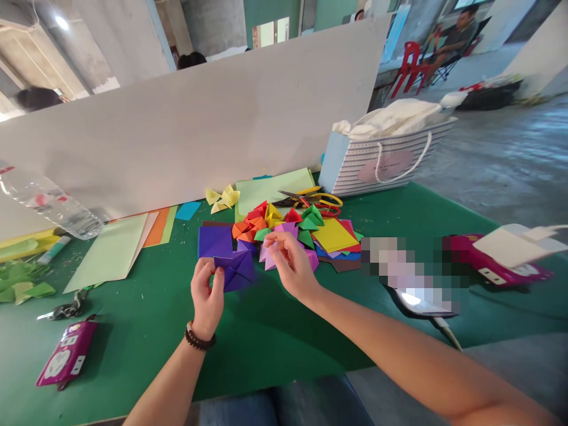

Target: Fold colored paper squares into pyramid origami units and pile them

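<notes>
As we read outward from the jeans [284,408] at the table's near edge, the left hand [207,299] comes first among the working parts. It is closed in a pinch, thumb above and fingers curled beneath, on the left edge of a folded purple paper [236,271]. We judge the grip is kept to that edge to leave the creased face uncovered and within reach of the other side. The paper is held up above the green table [151,349], presumably for handling in the air.

The right hand [293,266] is partly open, fingers loosely curled toward the thumb; we see nothing in it. It overlaps some pink folded pieces [267,258] in our view; whether it touches them we cannot tell.

To its right lies a phone [423,303] with a cable plugged in, likely for charging; its screen is blurred out.

Just beyond the hands, a flat purple sheet [215,241] lies left of the heap of folded pieces [255,225]; square sheets [337,236] are stacked at its right. We suppose this keeps paper near at hand. Scissors [326,202] rest behind the heap, perhaps set back out of the way.

Farther off, a striped bag [390,157] stands close to the pale partition [204,118]. Beyond it, a person [459,41] sits near a red chair [408,68].
</notes>
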`<move>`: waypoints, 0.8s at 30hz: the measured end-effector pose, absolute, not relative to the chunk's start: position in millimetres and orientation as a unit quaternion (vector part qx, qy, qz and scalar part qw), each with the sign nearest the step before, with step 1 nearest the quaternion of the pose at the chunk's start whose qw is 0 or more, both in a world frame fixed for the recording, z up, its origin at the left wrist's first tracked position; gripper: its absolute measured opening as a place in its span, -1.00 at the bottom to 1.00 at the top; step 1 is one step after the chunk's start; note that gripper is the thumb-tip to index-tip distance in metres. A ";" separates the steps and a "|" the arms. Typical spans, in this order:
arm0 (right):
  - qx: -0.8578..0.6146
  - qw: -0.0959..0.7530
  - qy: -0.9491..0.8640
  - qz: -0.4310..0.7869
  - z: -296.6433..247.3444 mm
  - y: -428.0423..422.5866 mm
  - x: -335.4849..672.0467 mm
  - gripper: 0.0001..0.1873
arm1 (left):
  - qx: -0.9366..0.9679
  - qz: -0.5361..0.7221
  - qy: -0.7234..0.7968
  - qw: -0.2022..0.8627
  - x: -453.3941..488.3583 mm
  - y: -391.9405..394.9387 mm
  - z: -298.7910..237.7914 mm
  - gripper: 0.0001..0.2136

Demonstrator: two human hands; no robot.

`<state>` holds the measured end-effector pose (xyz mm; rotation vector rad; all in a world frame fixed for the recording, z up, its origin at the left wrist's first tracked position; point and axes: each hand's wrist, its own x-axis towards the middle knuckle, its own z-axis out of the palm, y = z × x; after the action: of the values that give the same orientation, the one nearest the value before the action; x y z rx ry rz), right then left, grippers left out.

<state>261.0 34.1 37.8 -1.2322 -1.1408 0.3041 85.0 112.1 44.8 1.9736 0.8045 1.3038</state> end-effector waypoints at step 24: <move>-0.540 0.639 -0.509 0.200 37.8 31.1 260.4 -0.71 | 0.728 0.455 0.332 0.392 92.3 112.7 35.4 -0.68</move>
<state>260.4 31.1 37.8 -1.2328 -1.1621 0.4561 92.3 112.7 35.4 1.8477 0.8418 1.1553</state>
